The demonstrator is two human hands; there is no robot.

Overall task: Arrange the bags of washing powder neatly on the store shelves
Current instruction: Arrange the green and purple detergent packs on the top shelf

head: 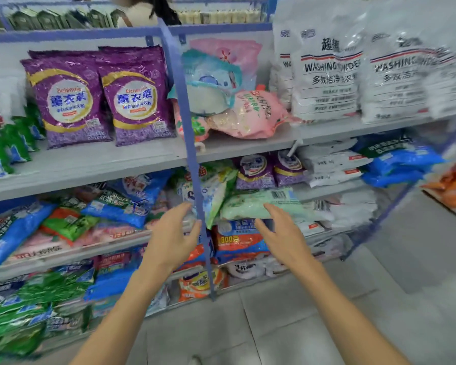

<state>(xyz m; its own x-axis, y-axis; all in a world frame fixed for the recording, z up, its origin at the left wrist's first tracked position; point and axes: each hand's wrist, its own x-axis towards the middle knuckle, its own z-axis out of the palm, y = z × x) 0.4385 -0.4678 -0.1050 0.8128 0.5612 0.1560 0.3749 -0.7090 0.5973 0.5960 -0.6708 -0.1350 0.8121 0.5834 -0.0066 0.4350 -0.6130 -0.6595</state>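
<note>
Both my hands are raised in front of the shelves, empty, fingers spread and relaxed. My left hand hovers just left of the blue upright post. My right hand hovers right of it, below a pale green bag that lies flat on the second shelf. Two purple bags stand upright on the upper shelf. A pink bag lies toppled beside a teal bag. Large white washing powder bags stand at the upper right.
Blue, green and pink bags lie jumbled on the lower left shelves. Orange and blue bags sit below my right hand. White and blue bags are stacked on the right. A person stands behind the top shelf. Grey tiled floor spreads right.
</note>
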